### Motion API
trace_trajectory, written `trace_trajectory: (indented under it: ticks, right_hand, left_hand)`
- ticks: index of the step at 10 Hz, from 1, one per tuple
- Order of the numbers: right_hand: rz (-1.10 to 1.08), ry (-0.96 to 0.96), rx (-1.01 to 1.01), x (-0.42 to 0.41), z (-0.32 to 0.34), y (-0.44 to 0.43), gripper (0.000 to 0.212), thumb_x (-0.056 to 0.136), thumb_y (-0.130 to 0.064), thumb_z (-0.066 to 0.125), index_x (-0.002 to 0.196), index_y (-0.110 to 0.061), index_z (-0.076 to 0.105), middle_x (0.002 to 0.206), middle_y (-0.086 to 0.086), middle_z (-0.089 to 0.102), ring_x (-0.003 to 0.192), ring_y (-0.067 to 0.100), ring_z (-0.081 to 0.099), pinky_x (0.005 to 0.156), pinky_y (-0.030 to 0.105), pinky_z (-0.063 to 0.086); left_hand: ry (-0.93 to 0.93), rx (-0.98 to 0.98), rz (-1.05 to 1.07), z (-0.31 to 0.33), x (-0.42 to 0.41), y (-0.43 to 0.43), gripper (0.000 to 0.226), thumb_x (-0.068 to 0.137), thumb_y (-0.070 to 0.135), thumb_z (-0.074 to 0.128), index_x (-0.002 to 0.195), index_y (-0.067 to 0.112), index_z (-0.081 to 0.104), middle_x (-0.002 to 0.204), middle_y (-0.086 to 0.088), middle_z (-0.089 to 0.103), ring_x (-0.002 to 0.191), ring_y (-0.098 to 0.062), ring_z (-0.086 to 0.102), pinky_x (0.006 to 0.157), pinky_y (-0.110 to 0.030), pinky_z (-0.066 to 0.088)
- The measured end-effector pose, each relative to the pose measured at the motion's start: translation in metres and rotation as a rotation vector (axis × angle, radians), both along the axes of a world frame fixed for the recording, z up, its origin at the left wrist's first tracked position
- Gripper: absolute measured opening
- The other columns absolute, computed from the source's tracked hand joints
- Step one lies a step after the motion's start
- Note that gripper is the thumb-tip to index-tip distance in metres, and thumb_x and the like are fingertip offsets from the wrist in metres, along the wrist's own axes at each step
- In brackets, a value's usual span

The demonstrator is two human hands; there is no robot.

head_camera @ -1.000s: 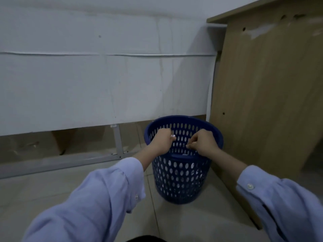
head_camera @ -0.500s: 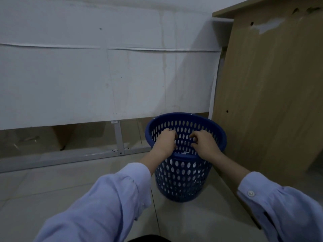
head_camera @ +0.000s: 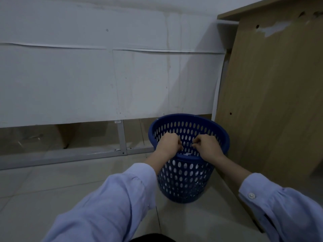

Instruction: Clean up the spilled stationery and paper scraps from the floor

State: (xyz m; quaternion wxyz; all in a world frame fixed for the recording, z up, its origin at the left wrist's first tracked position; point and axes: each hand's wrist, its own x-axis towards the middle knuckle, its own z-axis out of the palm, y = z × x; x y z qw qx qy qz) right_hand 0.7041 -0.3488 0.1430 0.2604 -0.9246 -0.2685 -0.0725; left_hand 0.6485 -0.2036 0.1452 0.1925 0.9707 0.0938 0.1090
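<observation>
We face a white panelled wall (head_camera: 70,81), crossed by a thin raised seam (head_camera: 52,46). The panel ends above the floor. Below its edge we see a shadowed brown surface (head_camera: 35,137), a grey metal rail (head_camera: 61,156) along the bottom, and a short grey upright (head_camera: 122,135) joining rail to panel. The floor (head_camera: 43,186) is pale tile. On our right stands a wood-grain desk side panel (head_camera: 271,102), chipped near its top, under the desktop edge (head_camera: 244,9). The light is dim and bluish.
</observation>
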Motion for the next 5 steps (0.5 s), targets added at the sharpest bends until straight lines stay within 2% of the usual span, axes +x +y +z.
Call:
trace_trajectory:
  ticks: [1, 2, 3, 4, 5]
  right_hand:
    - [0.008, -0.011, -0.019, 0.001, 0.001, -0.002, 0.016, 0.089, -0.003, 0.061, 0.097, -0.009, 0.073, 0.101, 0.006, 0.07, 0.092, 0.016, 0.063, 0.083, 0.025, 0.051]
    - [-0.004, -0.039, 0.032, -0.003, 0.001, -0.001, 0.015, 0.087, -0.002, 0.064, 0.094, -0.009, 0.074, 0.096, 0.006, 0.071, 0.089, 0.016, 0.063, 0.081, 0.024, 0.052]
    - [-0.013, -0.045, 0.043, -0.006, 0.002, 0.0, 0.009, 0.085, -0.008, 0.068, 0.09, -0.012, 0.074, 0.091, 0.003, 0.071, 0.084, 0.014, 0.065, 0.081, 0.028, 0.055]
    - [-0.004, -0.102, -0.079, -0.008, 0.006, 0.0, 0.007, 0.088, -0.018, 0.066, 0.084, -0.015, 0.071, 0.087, 0.001, 0.07, 0.08, 0.015, 0.063, 0.073, 0.031, 0.055]
    - [0.015, -0.222, -0.245, -0.014, 0.017, -0.001, 0.023, 0.094, -0.028, 0.057, 0.08, -0.011, 0.064, 0.079, 0.003, 0.065, 0.071, 0.017, 0.061, 0.062, 0.03, 0.05]
  left_hand:
    - [0.042, -0.017, -0.001, 0.002, -0.002, -0.002, 0.021, 0.092, 0.018, 0.056, 0.09, 0.001, 0.068, 0.089, -0.013, 0.071, 0.084, -0.027, 0.064, 0.081, -0.038, 0.053]
    - [0.029, 0.078, 0.015, 0.006, -0.009, -0.004, 0.02, 0.094, 0.021, 0.053, 0.091, 0.002, 0.06, 0.084, -0.012, 0.061, 0.077, -0.027, 0.057, 0.066, -0.036, 0.047]
    - [-0.014, 0.278, 0.025, 0.012, -0.02, -0.005, 0.021, 0.097, 0.024, 0.048, 0.093, 0.005, 0.056, 0.088, -0.013, 0.059, 0.081, -0.027, 0.056, 0.062, -0.034, 0.037]
    - [-0.043, 0.445, 0.009, 0.016, -0.024, -0.006, 0.025, 0.098, 0.027, 0.045, 0.099, 0.005, 0.057, 0.096, -0.013, 0.064, 0.091, -0.029, 0.059, 0.063, -0.034, 0.037]
    - [-0.086, 0.526, -0.006, 0.019, -0.03, -0.004, 0.02, 0.098, 0.022, 0.046, 0.101, 0.006, 0.058, 0.097, -0.013, 0.066, 0.096, -0.029, 0.057, 0.071, -0.037, 0.041]
